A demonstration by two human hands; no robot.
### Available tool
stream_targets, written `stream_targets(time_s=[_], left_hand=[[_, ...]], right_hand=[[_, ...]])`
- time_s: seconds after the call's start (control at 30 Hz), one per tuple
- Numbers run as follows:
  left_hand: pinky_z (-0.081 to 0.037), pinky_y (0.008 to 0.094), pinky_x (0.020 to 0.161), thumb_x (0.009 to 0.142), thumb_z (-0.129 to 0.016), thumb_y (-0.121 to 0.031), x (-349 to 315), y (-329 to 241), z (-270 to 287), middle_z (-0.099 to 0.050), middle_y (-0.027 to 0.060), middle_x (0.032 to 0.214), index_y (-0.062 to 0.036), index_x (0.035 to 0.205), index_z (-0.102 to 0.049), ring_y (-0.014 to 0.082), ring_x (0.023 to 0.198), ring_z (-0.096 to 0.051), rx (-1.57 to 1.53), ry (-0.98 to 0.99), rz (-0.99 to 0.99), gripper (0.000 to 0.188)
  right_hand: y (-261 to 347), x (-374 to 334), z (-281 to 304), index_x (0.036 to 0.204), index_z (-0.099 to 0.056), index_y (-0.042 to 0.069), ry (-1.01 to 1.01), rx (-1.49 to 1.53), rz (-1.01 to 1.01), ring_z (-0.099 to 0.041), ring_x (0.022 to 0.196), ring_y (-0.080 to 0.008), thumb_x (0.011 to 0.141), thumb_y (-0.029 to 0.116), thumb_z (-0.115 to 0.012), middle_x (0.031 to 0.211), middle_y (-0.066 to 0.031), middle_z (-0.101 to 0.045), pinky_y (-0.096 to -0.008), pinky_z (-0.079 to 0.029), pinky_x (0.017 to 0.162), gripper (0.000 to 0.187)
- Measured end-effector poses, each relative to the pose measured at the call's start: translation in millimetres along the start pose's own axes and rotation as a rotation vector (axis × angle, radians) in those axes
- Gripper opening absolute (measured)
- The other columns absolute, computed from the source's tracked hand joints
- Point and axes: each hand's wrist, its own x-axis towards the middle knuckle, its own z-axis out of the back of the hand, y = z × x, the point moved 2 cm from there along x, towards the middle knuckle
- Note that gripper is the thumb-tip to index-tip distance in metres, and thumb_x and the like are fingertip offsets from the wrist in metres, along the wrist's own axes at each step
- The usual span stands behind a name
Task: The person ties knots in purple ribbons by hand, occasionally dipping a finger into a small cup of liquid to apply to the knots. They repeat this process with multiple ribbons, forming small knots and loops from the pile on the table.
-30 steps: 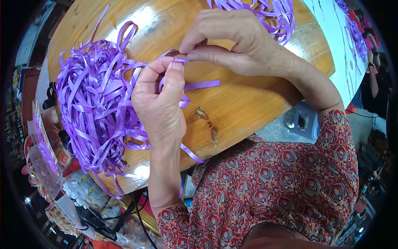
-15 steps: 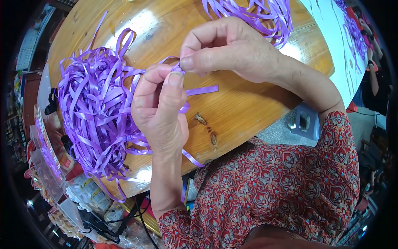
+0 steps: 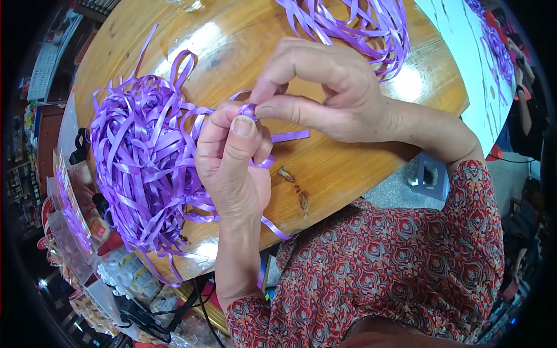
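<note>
A small folded loop of purple ribbon [image 3: 248,110] is pinched between the thumb and fingers of my left hand [image 3: 232,156]. My right hand [image 3: 331,95] meets it from the right, thumb and index fingertip closed on the ribbon's edge at the same spot. A loose ribbon end [image 3: 293,136] sticks out to the right behind my left hand, and another strand hangs below the wrist. To the left lies a large tangled heap of purple ribbon [image 3: 142,156], with strands running toward my left hand. My fingers partly hide the fold.
The wooden table [image 3: 342,168] lies under both hands. A second purple ribbon bundle [image 3: 377,29] rests at its far side. Beyond the right edge is a white marbled surface [image 3: 458,52]. Plastic bags [image 3: 130,272] and black cables [image 3: 139,313] crowd the lower left; a grey-blue stool [image 3: 432,180] stands below.
My right hand has dropped slightly, its fingers lifting into a more open arch while the pinch stays. The ribbon at my left fingertips now shows as a rounder loop. The whole view has shifted slightly.
</note>
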Motion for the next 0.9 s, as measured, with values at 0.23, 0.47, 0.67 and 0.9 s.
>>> stream_targets(time_s=[0.23, 0.47, 0.67, 0.9], left_hand=[[-0.033, 0.0189, 0.047, 0.084, -0.062, -0.007, -2.0, -0.1, -0.3, -0.056, 0.0011, 0.085, -0.0044, 0.094, -0.059, 0.0052, 0.058, -0.043, 0.004, 0.003, -0.027, 0.01], [-0.033, 0.017, 0.049, 0.083, -0.061, -0.003, -4.3, -0.5, 0.4, -0.053, 0.0021, 0.089, -0.0013, 0.092, -0.059, 0.0046, 0.061, -0.044, 0.151, -0.042, -0.129, 0.009], [-0.031, 0.0164, 0.049, 0.083, -0.06, -0.002, -3.7, -0.9, 1.4, -0.052, 0.0, 0.085, -0.0002, 0.091, -0.059, 0.0031, 0.061, -0.042, 0.2, -0.05, -0.075, 0.007], [-0.03, 0.0171, 0.047, 0.084, -0.061, -0.005, -1.7, 3.4, 0.8, -0.055, -0.0005, 0.08, -0.0004, 0.093, -0.06, 0.0038, 0.058, -0.043, 0.115, -0.051, 0.017, 0.01]], right_hand=[[0.6, 0.7, 0.5, 0.088, -0.062, 0.0, 0.028, 0.005, 0.055, -0.058, 0.075, -0.0211, 0.077, 0.002, -0.066, 0.081, -0.0076, -0.061, -0.0299, -0.045, 0.066, 0.011], [3.2, -1.7, 1.0, 0.086, -0.064, 0.001, 0.032, 0.031, 0.007, -0.059, 0.076, -0.0203, 0.077, 0.003, -0.067, 0.081, -0.0077, -0.062, -0.0293, -0.045, 0.066, 0.01], [2.0, -0.3, 3.2, 0.084, -0.064, 0.002, 0.071, 0.031, -0.013, -0.059, 0.076, -0.019, 0.075, 0.0, -0.067, 0.081, -0.0068, -0.061, -0.0287, -0.045, 0.065, 0.009], [-0.7, -1.3, 1.5, 0.079, -0.059, 0.002, 0.101, 0.065, -0.084, -0.056, 0.071, -0.0143, 0.076, -0.001, -0.063, 0.076, -0.0049, -0.057, -0.0261, -0.044, 0.062, 0.006]])
